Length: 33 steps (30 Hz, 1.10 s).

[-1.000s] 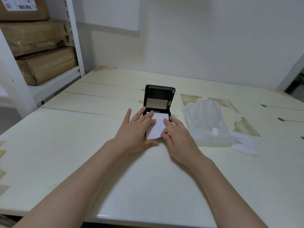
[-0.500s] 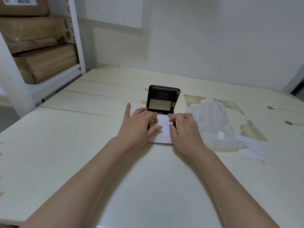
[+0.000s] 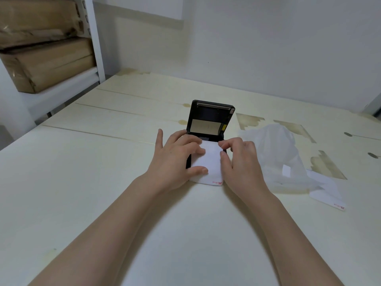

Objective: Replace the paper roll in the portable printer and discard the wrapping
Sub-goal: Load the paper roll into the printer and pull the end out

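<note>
A black portable printer [image 3: 210,118] lies on the cream table [image 3: 82,182] with its lid standing upright. White paper [image 3: 208,164] from the roll lies over the printer's body and reaches down to the table, with a red mark at its near corner. My left hand [image 3: 175,159] rests on the printer's left side, thumb pressing the paper's left edge. My right hand [image 3: 239,159] pinches the paper's right edge with its fingertips. The roll itself is hidden under the paper and my hands. To the right lies the clear plastic wrapping [image 3: 276,155].
A white paper strip [image 3: 327,193] with red print lies right of the wrapping. At the far left, a white shelf [image 3: 61,87] holds brown cardboard parcels [image 3: 45,62]. The white wall [image 3: 268,48] runs along the table's far edge. Bare patches and holes mark the right tabletop.
The paper has been drawn further toward me over the printer body. My right hand has shifted from below the paper to its right edge. My left hand stays on the left side.
</note>
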### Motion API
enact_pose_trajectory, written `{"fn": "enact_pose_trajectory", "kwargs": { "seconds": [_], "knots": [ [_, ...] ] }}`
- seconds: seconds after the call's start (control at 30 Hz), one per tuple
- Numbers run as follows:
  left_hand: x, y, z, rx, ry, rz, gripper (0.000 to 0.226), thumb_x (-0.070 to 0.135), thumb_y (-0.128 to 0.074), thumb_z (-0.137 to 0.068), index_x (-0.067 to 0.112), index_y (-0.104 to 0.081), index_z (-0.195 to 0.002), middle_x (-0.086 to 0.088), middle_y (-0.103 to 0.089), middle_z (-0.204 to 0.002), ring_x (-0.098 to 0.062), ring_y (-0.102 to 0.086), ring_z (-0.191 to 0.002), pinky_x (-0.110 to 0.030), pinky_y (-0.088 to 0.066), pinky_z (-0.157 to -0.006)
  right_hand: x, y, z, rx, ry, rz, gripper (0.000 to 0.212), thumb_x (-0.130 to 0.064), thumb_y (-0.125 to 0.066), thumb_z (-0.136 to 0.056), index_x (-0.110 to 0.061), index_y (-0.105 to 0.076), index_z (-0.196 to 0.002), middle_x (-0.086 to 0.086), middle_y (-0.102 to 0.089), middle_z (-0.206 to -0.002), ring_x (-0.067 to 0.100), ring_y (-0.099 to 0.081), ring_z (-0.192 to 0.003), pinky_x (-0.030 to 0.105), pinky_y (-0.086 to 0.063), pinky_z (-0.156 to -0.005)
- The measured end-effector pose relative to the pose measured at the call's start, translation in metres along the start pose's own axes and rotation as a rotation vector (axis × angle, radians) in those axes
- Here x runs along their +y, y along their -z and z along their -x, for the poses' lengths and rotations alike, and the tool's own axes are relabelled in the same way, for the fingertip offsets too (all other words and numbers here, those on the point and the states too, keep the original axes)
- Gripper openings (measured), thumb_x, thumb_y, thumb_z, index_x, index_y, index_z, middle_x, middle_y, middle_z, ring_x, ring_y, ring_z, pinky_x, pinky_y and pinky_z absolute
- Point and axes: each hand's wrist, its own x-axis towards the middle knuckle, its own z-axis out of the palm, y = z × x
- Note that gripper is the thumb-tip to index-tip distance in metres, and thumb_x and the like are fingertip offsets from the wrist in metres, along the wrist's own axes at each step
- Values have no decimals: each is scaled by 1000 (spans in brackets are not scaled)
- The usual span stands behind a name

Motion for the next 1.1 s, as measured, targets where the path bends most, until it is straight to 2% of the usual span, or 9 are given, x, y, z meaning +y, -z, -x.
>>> {"fn": "enact_pose_trajectory", "kwargs": {
  "seconds": [0.17, 0.27, 0.33, 0.47, 0.57, 0.67, 0.87, 0.97, 1.1],
  "knots": [
    [0, 0, -1, 35, 4, 22, 37, 57, -61, -85, 35, -66, -115, 21, -50, -137, -7, -22, -145, -54, 10, -120, -1, -1, -1, -36, -13, 8, 35, -14, -48, -96, -15, -51, -131, -6, -51, -113, 18, -37, -124, 19, -35, -88],
    [1, 0, -2, 41, -4, 9, 42, 54, -64, -84, 36, -62, -122, 19, -51, -137, -9, -25, -144, -55, 9, -120, 4, -8, -6, -139, 41, 86, 43, -21, -45, -98, -16, -45, -141, -6, -49, -141, 16, -30, -136, 27, -31, -107],
    [3, -1, 0, 22, 4, -13, 56, 54, -63, -85, 36, -52, -136, 17, -44, -146, -12, -18, -148, -55, 11, -119, 8, -10, -7, -143, 69, 123, 42, -19, -45, -98, -14, -49, -140, -4, -46, -149, 19, -32, -137, 29, -29, -111],
    [1, -2, 3, -69, 15, -49, 67, 59, -55, -88, 36, -36, -148, 19, -17, -164, -11, 7, -154, -55, 15, -119, 12, -9, -2, -92, 117, 135, 40, -16, -49, -97, -11, -54, -136, -2, -51, -145, 20, -37, -133, 17, -22, -107],
    [-1, 0, 5, -97, 10, -33, 67, 59, -58, -86, 38, -38, -147, 21, -21, -162, -9, 6, -154, -55, 16, -119, 14, -9, 3, -60, 139, 118, 36, -13, -51, -96, -10, -59, -131, -1, -55, -140, 20, -41, -128, 10, -19, -102],
    [0, 1, 6, -101, 19, -31, 68, 60, -60, -85, 40, -38, -146, 24, -23, -161, -9, 2, -154, -55, 16, -119, 15, -9, 4, -58, 128, 72, 35, -12, -51, -95, -12, -61, -128, -3, -57, -138, 18, -42, -128, 13, -24, -102],
    [0, 2, 8, -82, 37, 11, 74, 59, -62, -84, 39, -32, -148, 22, -28, -159, -10, 1, -154, -56, 17, -118, -8, 19, -25, 300, 38, -110, 40, -9, -49, -92, -13, -54, -131, 1, -55, -136, 22, -42, -128, 12, -24, -99],
    [1, 1, 9, -54, 42, 45, 90, 57, -65, -82, 34, -16, -154, 18, -31, -159, -10, 4, -154, -55, 16, -119, -19, 37, -58, 125, 39, -63, 47, -17, -42, -100, -14, -36, -147, -1, -42, -150, 18, -29, -140, 12, -18, -100],
    [2, 0, 10, 53, 83, 79, 123, 57, -74, -73, 26, 12, -156, 10, 4, -167, -14, 15, -153, -53, 16, -119, -17, 32, -74, -55, 64, 38, 42, -22, -42, -101, -14, -44, -142, 6, -53, -135, 24, -44, -129, 21, -28, -91]
  ]
}}
